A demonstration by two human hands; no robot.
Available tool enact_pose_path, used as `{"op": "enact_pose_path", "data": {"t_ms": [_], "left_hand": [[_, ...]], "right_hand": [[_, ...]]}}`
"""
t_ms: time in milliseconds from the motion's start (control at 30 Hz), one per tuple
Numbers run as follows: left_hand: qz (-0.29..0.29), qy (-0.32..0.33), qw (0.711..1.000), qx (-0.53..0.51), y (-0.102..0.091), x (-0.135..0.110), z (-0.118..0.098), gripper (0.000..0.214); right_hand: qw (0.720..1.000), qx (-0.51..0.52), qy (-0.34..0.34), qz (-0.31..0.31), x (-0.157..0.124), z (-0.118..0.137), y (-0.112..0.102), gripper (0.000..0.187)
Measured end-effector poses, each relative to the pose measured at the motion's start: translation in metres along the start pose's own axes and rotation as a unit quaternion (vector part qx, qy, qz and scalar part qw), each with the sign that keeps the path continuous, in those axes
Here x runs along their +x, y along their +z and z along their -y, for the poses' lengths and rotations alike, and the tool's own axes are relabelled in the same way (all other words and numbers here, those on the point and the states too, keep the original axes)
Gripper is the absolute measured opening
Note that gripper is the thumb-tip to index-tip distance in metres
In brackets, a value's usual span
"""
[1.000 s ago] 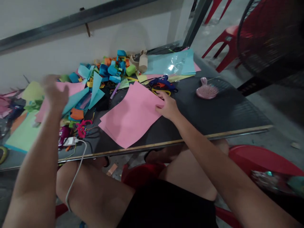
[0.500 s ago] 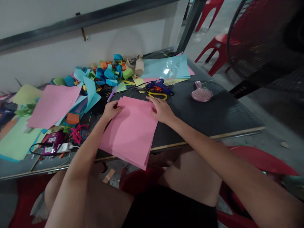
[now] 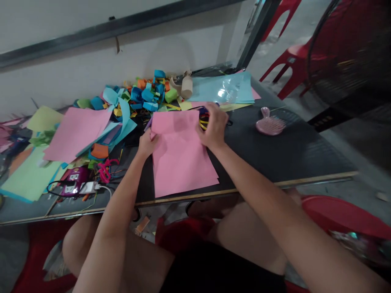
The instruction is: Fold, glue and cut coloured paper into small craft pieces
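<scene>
So, the big dark flat table (image 3: 290,150) fills most of the view, its pale front edge running across just above the person's knees. Off to the right, a black wire-guard fan (image 3: 351,49) is cut off by the frame and pretty blurry.

The stack of pink paper sheets (image 3: 180,158) lies flat on the table right in front of the person. It's close to the front edge, and the sheets are a bit fanned out at the near right corner. Both bare forearms reach forward from the bottom of the frame and angle in toward it.

The left hand (image 3: 148,142) sits at the stack's left edge with its fingers curled, pinching that edge. The right hand (image 3: 214,128) is knuckles up at the far right corner, fingers bent down over the paper's edge. I honestly can't tell whether it's gripping anything or just pressing.

Under that hand, some yellow-handled scissors (image 3: 203,122) peek out, mostly hidden. Left of the stack, a single pink paper sheet (image 3: 76,132) rests on a heap of blue, green and orange paper scraps (image 3: 143,95).

Further right, well apart from the hands, is a small pink plastic hairbrush (image 3: 270,124). Near the left front edge there's a purple gadget with a white plug (image 3: 75,185), too small to make out properly.
</scene>
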State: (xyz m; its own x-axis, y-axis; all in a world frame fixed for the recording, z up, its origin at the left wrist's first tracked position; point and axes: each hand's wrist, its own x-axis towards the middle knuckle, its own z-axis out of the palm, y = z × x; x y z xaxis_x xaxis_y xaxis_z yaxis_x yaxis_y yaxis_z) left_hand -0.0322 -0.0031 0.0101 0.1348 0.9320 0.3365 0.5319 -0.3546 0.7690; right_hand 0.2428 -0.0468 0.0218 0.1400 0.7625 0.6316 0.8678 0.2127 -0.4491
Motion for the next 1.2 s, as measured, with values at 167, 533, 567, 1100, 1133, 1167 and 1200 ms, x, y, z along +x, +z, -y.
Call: {"op": "enact_pose_path", "data": {"t_ms": [167, 533, 567, 1100, 1133, 1167, 1200], "left_hand": [[0.074, -0.032, 0.997, -0.005, -0.005, -0.005, -0.01, 0.039], [0.055, -0.066, 0.995, -0.053, -0.01, -0.011, -0.018, 0.041], [0.056, -0.057, 0.996, -0.041, -0.009, -0.01, -0.017, 0.04], [-0.176, -0.064, 0.935, -0.3, -0.002, -0.002, -0.014, 0.039], [-0.177, -0.067, 0.934, -0.304, -0.003, -0.001, -0.014, 0.039], [-0.171, -0.075, 0.934, -0.304, -0.003, -0.001, -0.013, 0.04], [-0.159, -0.085, 0.937, -0.3, -0.004, -0.001, -0.013, 0.041]], "right_hand": [[0.989, -0.014, 0.142, -0.047, 0.008, -0.055, -0.003, 0.049], [0.958, 0.01, 0.259, -0.121, 0.019, -0.09, 0.024, 0.029], [0.953, 0.019, 0.267, -0.14, 0.021, -0.092, 0.024, 0.03], [0.871, 0.414, 0.159, 0.211, -0.005, -0.001, 0.023, 0.055], [0.866, 0.42, 0.178, 0.207, -0.006, -0.002, 0.026, 0.052], [0.865, 0.421, 0.195, 0.189, -0.006, -0.004, 0.027, 0.049], [0.865, 0.424, 0.21, 0.167, -0.005, -0.007, 0.027, 0.046]]}}
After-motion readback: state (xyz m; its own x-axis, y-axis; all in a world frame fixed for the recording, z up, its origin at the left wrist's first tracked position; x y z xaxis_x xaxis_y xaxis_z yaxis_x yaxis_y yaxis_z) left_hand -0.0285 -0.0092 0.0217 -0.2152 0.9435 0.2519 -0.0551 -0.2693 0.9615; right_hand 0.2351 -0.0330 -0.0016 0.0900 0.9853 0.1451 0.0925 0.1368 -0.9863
